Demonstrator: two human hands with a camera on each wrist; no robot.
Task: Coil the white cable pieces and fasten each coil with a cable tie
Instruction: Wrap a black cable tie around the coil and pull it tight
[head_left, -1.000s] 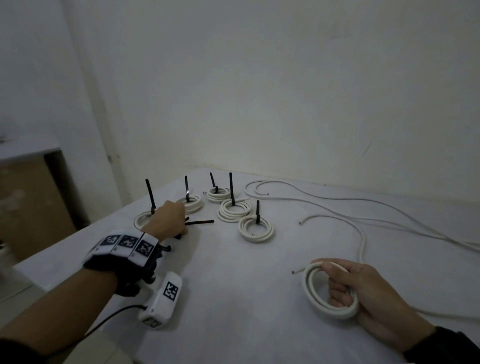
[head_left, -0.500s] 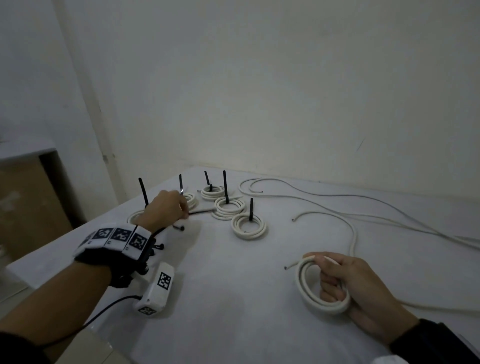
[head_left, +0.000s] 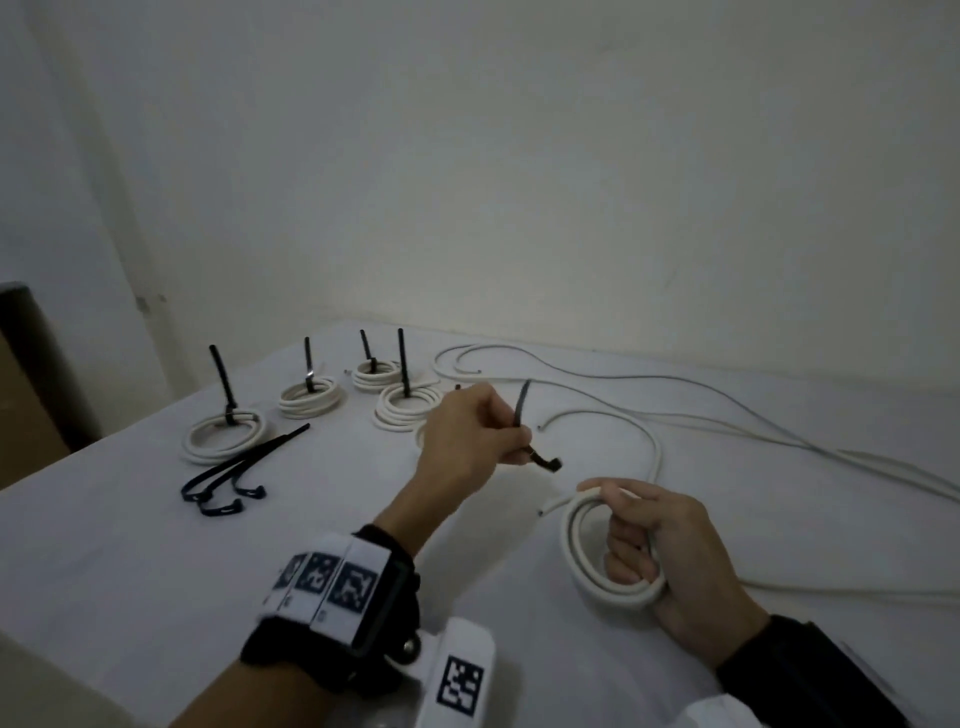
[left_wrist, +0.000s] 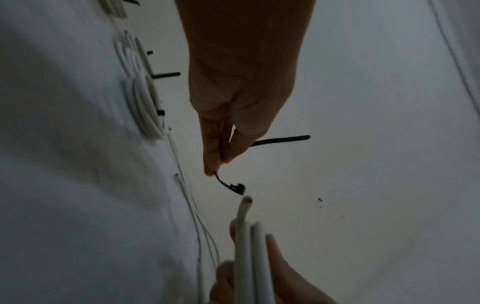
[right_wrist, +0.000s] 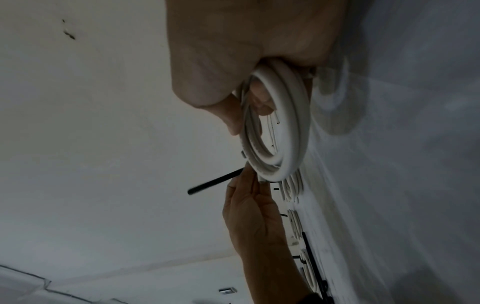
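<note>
My right hand (head_left: 670, 551) grips a white cable coil (head_left: 582, 561) just above the table, fingers curled through its ring; the coil (right_wrist: 280, 127) also fills the right wrist view. My left hand (head_left: 467, 441) pinches a black cable tie (head_left: 524, 431), its head end (left_wrist: 237, 188) hanging a little left of the coil's free cable end (left_wrist: 245, 205). The tie's tail (left_wrist: 283, 139) sticks out past the fingers. Several tied coils (head_left: 311, 400) with upright black tie tails lie at the back left.
Loose black cable ties (head_left: 234, 473) lie on the white table (head_left: 156, 561) at the left. Long uncoiled white cables (head_left: 675, 415) run across the back and right. A wall stands behind the table, and a brown cabinet (head_left: 26, 384) stands off the left edge.
My left hand has lifted a black tie from the pile at the left and carried it right, close to the coil. The right hand still holds the coil.
</note>
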